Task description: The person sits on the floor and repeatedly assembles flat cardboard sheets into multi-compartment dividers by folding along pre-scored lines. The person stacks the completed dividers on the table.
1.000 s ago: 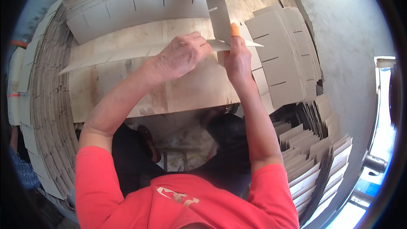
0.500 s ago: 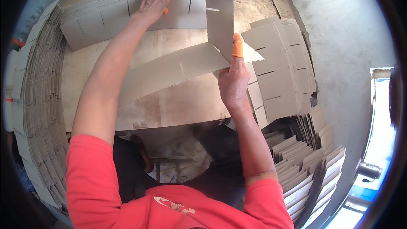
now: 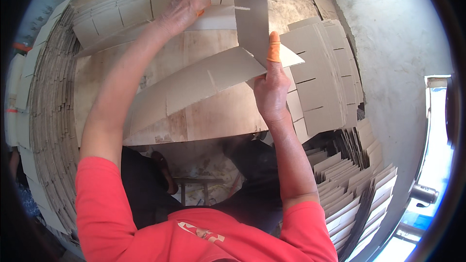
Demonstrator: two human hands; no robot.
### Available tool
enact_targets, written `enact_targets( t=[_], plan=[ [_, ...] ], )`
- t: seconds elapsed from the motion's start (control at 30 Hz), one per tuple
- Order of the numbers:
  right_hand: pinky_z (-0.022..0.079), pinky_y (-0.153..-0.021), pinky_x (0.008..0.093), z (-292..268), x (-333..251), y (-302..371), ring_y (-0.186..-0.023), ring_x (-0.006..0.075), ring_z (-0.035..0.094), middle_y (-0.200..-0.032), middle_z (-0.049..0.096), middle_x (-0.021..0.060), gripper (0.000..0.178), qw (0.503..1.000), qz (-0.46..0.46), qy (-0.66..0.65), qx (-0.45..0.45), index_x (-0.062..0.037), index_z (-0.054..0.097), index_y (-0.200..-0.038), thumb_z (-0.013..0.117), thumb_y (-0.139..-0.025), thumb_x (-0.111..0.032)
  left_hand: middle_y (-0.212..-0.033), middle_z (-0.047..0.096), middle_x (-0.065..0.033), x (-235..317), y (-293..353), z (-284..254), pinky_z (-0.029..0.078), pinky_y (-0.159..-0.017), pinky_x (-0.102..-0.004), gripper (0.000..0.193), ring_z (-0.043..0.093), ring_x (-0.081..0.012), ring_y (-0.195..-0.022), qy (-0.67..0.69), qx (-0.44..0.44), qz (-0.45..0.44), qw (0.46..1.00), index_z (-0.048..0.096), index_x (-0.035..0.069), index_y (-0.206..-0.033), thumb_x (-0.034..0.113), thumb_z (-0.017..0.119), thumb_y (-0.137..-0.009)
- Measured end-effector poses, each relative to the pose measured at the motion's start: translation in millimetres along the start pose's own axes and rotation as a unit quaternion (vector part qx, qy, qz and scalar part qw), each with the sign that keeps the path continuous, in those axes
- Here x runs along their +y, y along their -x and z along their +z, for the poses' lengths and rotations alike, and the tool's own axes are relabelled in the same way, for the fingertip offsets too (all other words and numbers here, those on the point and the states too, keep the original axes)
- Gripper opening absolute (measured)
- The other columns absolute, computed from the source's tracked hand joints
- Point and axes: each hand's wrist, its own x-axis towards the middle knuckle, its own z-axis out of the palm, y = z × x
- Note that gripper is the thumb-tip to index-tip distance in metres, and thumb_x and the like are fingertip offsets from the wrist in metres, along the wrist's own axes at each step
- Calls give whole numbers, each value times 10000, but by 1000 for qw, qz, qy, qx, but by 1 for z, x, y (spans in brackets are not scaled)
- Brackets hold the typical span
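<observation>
My right hand (image 3: 272,90), an orange finger cot on its upright thumb, grips a pair of grey slotted cardboard strips where they cross. One crossed cardboard strip (image 3: 251,14) points away from me; the other strip (image 3: 189,85) slopes down to the left over the table. At the back, my left hand (image 3: 184,12) is closed on the upper edge of a single cardboard strip (image 3: 216,21), which leans toward me in front of a row of stacked slotted strips (image 3: 136,7). Its fingertips are partly hidden, and orange shows on one finger.
A wooden table (image 3: 213,116) lies beneath my hands. Tall piles of cardboard strips (image 3: 51,92) line the left side. More slotted strips (image 3: 315,82) stand at the right, with assembled cardboard dividers (image 3: 349,189) lower right. A wall (image 3: 393,53) bounds the right side.
My left hand has come toward me and slightly right, drawing one strip's top away from the back row. My right hand, with the crossed strips, has barely shifted.
</observation>
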Motion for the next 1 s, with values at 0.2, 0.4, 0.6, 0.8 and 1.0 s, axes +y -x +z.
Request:
enact_targets(
  t=[0.2,0.4,0.6,0.8,1.0],
  plan=[
    [523,-677,302,-1,3,6,-782,217,614,-988,613,144,952,1000,18,-13,17,-190,149,-1520,545,-741,187,-729,582,-97,23,6,-7,510,-660,-400,68,602,-284,-792,-11,29,16,999,517,37,-714,-15,557,-734],
    [511,-633,312,-6,3,10,-708,229,601,-948,606,152,924,1000,25,3,-18,-187,145,-1520,517,-754,172,-700,571,-104,39,7,-15,500,-635,-402,68,595,-288,-763,12,30,18,999,521,33,-700,-17,556,-731],
    [503,-616,345,-5,8,13,-701,262,608,-925,598,166,893,998,41,16,-35,-139,113,-1520,513,-770,136,-704,587,-104,60,7,-21,489,-633,-400,31,594,-283,-731,63,73,41,994,569,8,-749,-18,552,-745],
    [511,-747,318,8,15,17,-837,251,645,-1025,635,174,854,987,115,68,-84,-123,211,-1505,470,-746,171,-756,614,-92,88,17,-35,497,-645,-372,96,604,-248,-734,163,45,28,985,617,3,-816,53,654,-743],
    [505,-615,360,3,12,20,-685,284,603,-911,587,187,886,997,48,44,-36,-141,68,-1521,480,-786,132,-834,631,-59,47,-15,-75,490,-660,-332,427,604,-198,-754,227,-95,-175,953,618,35,-891,357,813,-691]
  ],
)
